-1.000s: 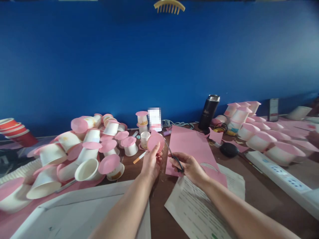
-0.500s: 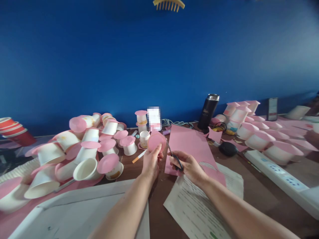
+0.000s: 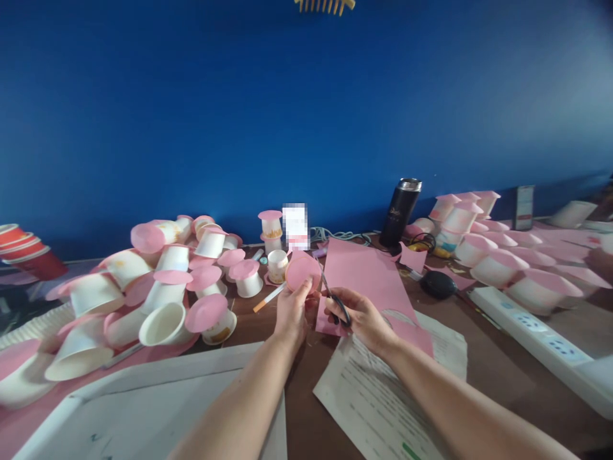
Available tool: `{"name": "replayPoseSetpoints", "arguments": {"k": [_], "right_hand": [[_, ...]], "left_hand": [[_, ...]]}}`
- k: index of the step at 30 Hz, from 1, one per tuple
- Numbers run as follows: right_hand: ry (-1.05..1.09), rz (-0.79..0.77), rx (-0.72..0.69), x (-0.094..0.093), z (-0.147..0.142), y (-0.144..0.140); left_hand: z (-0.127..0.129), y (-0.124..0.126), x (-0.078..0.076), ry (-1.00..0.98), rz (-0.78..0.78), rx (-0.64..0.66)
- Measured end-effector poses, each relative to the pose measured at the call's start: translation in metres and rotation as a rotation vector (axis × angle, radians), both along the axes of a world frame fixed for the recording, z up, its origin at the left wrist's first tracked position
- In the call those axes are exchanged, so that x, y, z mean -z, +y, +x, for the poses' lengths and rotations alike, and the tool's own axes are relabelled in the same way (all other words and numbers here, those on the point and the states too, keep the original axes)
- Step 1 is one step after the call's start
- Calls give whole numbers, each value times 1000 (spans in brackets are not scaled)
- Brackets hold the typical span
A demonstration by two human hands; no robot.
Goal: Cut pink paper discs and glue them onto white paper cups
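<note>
Left hand (image 3: 290,311) pinches pink disc (image 3: 301,273); scissors (image 3: 334,298) touch its edge.

A heap of paper cups (image 3: 158,287) lies at the left of the table (image 3: 507,377), with more cups (image 3: 483,249) at the far right. Between them a paper sheet (image 3: 368,275) lies flat; behind it stands a flask (image 3: 400,214). A power strip (image 3: 541,348), I think, lies near right.

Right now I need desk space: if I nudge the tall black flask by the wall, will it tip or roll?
The black flask stands upright, tall and narrow, so a push near its silver top would probably tip it. Being round, it might then roll toward the pink sheet. It looks rigid, likely metal, so hardly fragile.
</note>
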State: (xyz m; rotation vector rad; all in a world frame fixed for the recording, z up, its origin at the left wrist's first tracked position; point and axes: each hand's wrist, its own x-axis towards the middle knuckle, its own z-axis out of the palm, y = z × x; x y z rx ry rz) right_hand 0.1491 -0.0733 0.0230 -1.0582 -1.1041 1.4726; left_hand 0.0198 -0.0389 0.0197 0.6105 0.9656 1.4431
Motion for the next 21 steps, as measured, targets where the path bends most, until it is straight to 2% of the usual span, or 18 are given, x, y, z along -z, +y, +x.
{"name": "replayPoseSetpoints", "arguments": {"k": [8, 21], "right_hand": [[23, -28, 16, 3, 0, 2], [17, -21, 9, 2, -1, 2]], "left_hand": [[1, 0, 3, 4, -2, -2], [1, -2, 0, -32, -37, 5]]}}
